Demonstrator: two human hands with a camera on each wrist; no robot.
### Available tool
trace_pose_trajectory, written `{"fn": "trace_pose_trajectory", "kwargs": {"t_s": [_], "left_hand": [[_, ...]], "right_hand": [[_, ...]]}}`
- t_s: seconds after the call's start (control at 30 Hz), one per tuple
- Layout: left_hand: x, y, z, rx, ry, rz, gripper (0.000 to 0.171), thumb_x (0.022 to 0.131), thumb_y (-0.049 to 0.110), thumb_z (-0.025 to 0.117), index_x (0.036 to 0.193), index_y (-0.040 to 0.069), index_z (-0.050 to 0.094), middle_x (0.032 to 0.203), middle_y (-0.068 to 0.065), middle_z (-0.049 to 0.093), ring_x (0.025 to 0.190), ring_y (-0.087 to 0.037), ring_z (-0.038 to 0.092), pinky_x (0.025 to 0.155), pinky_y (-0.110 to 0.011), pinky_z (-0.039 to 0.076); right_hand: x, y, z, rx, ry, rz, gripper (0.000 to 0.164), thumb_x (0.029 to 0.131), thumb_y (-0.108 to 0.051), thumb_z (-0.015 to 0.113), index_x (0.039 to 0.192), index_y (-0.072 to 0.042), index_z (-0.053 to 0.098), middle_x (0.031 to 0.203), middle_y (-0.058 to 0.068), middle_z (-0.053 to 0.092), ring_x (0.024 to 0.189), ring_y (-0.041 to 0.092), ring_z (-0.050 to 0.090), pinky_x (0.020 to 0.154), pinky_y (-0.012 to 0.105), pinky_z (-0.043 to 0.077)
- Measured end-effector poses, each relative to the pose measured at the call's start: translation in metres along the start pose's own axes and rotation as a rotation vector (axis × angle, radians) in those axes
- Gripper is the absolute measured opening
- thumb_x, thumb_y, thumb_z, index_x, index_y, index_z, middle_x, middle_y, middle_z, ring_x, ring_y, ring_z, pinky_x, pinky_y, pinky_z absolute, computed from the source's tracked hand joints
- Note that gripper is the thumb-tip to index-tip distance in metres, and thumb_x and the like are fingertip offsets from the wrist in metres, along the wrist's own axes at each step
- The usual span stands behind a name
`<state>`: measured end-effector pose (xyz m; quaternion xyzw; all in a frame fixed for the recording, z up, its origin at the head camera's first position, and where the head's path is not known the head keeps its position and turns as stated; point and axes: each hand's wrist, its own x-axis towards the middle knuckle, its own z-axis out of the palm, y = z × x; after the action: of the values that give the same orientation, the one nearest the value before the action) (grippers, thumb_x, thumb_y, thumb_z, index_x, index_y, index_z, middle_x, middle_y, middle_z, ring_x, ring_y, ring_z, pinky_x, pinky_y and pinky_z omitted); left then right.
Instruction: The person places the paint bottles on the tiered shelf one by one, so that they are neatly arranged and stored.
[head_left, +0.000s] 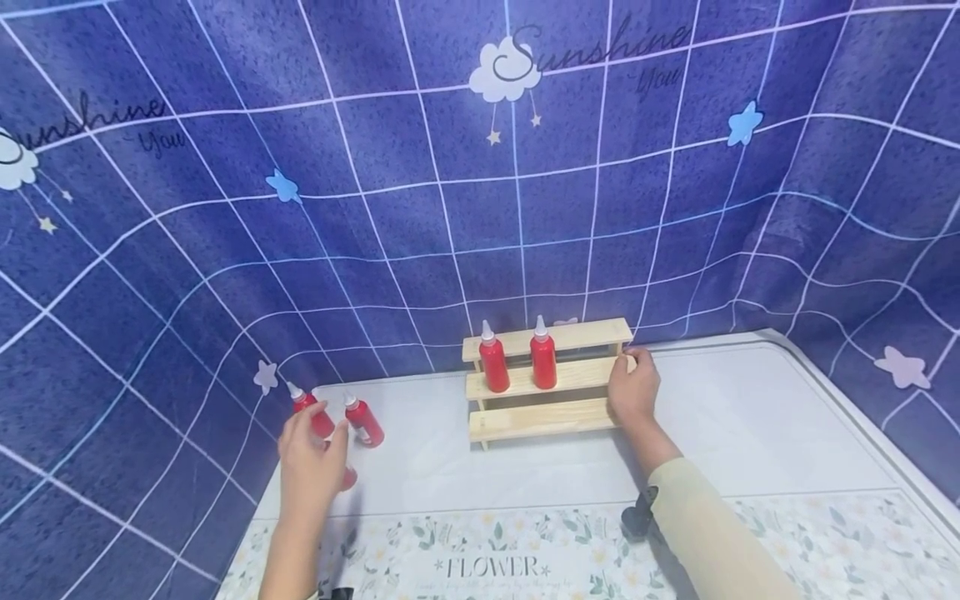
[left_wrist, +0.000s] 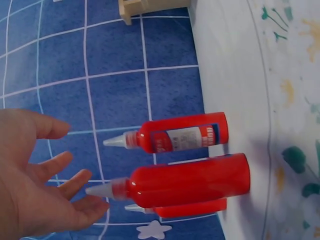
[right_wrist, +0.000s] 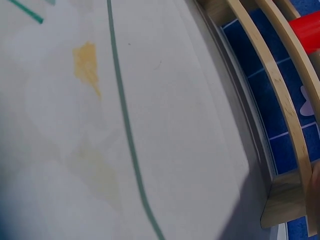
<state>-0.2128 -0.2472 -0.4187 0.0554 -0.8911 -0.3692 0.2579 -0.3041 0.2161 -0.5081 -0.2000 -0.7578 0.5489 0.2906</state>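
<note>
My left hand (head_left: 311,462) is above a group of red squeeze bottles on the left of the table. Its fingers are spread and loosely bent, with nothing held. In the left wrist view, the nearest bottle (left_wrist: 192,181) stands with its pale nozzle beside the fingertips, another bottle (left_wrist: 185,134) shows its label, and a third (left_wrist: 192,208) is partly hidden. My right hand (head_left: 633,390) grips the right end of a three-step wooden rack (head_left: 547,421). On the rack's middle step stand two red bottles, one left (head_left: 495,367) and one right (head_left: 543,364).
A blue curtain (head_left: 480,208) with a white grid hangs behind and along both sides. The white table (head_left: 750,408) carries a floral mat (head_left: 487,533) along its front. Its raised edge (head_left: 795,342) runs round the back right corner.
</note>
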Motion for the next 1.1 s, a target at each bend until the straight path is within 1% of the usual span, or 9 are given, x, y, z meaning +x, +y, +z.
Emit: {"fn": "trace_pose_trajectory", "kwargs": {"t_s": [0.2,0.43,0.5,0.6,0.77,0.9,1.0,1.07,1.1], "left_hand": [[0.003,-0.011,0.001,0.006,-0.031,-0.056,0.051,0.101,0.018,0.067,0.148,0.006,0.053,0.157,-0.027,0.046,0.150,-0.050,0.036,0.122,-0.071,0.032],[0.005,-0.020,0.001,0.003,-0.062,-0.100,0.055,0.101,0.019,0.066,0.151,0.004,0.049,0.157,-0.029,0.043,0.150,-0.050,0.036,0.123,-0.069,0.031],[0.006,-0.022,0.001,0.008,-0.080,-0.121,0.057,0.102,0.020,0.065,0.153,0.004,0.046,0.158,-0.029,0.042,0.149,-0.051,0.038,0.122,-0.070,0.032],[0.008,-0.025,0.001,0.009,-0.107,-0.158,0.061,0.103,0.024,0.064,0.156,0.005,0.042,0.158,-0.029,0.042,0.147,-0.051,0.041,0.122,-0.069,0.033],[0.011,-0.032,-0.002,0.004,-0.154,-0.209,0.068,0.104,0.029,0.063,0.161,0.005,0.034,0.162,-0.028,0.040,0.148,-0.051,0.040,0.123,-0.070,0.032],[0.012,-0.036,-0.002,-0.012,-0.193,-0.250,0.073,0.104,0.029,0.063,0.163,0.004,0.028,0.165,-0.030,0.036,0.150,-0.053,0.038,0.123,-0.070,0.032],[0.013,-0.039,-0.001,-0.029,-0.214,-0.267,0.074,0.105,0.029,0.063,0.164,0.005,0.025,0.166,-0.031,0.033,0.146,-0.052,0.042,0.123,-0.070,0.034],[0.013,-0.041,0.001,-0.036,-0.217,-0.270,0.074,0.105,0.028,0.063,0.164,0.004,0.026,0.166,-0.031,0.033,0.140,-0.050,0.048,0.120,-0.069,0.039],[0.013,-0.042,0.001,-0.037,-0.221,-0.271,0.073,0.105,0.029,0.062,0.164,0.003,0.026,0.165,-0.032,0.033,0.136,-0.049,0.050,0.117,-0.068,0.042]], "right_hand": [[0.000,-0.001,-0.003,0.077,-0.025,0.004,0.025,0.108,-0.009,0.045,0.122,0.004,0.061,0.139,0.028,0.062,0.136,0.044,0.056,0.118,0.056,0.042],[0.001,0.000,-0.005,0.149,-0.023,0.039,0.024,0.108,-0.007,0.045,0.122,0.004,0.060,0.133,0.026,0.063,0.134,0.040,0.055,0.120,0.053,0.040],[0.002,0.000,-0.006,0.172,-0.025,0.057,0.024,0.108,-0.007,0.045,0.123,0.004,0.060,0.132,0.025,0.062,0.130,0.038,0.055,0.115,0.049,0.042],[0.004,0.000,-0.006,0.208,-0.028,0.083,0.026,0.108,-0.007,0.044,0.123,0.004,0.061,0.131,0.025,0.062,0.123,0.034,0.056,0.106,0.040,0.044],[0.005,-0.002,-0.006,0.270,-0.038,0.135,0.026,0.106,-0.005,0.044,0.124,0.004,0.062,0.133,0.022,0.061,0.120,0.025,0.053,0.099,0.026,0.040],[0.008,-0.003,-0.008,0.340,-0.063,0.196,0.023,0.106,-0.003,0.046,0.120,0.005,0.063,0.121,0.012,0.063,0.108,0.018,0.052,0.090,0.021,0.040],[0.013,-0.005,-0.014,0.412,-0.110,0.248,0.018,0.104,-0.001,0.048,0.114,0.003,0.063,0.105,0.001,0.062,0.096,0.014,0.054,0.083,0.019,0.045],[0.016,-0.007,-0.019,0.444,-0.153,0.278,0.015,0.104,0.000,0.049,0.111,0.001,0.062,0.096,-0.004,0.061,0.089,0.010,0.057,0.079,0.017,0.049],[0.017,-0.007,-0.021,0.456,-0.164,0.283,0.015,0.103,0.000,0.048,0.109,0.001,0.062,0.094,-0.006,0.060,0.090,0.011,0.057,0.080,0.017,0.050]]}}
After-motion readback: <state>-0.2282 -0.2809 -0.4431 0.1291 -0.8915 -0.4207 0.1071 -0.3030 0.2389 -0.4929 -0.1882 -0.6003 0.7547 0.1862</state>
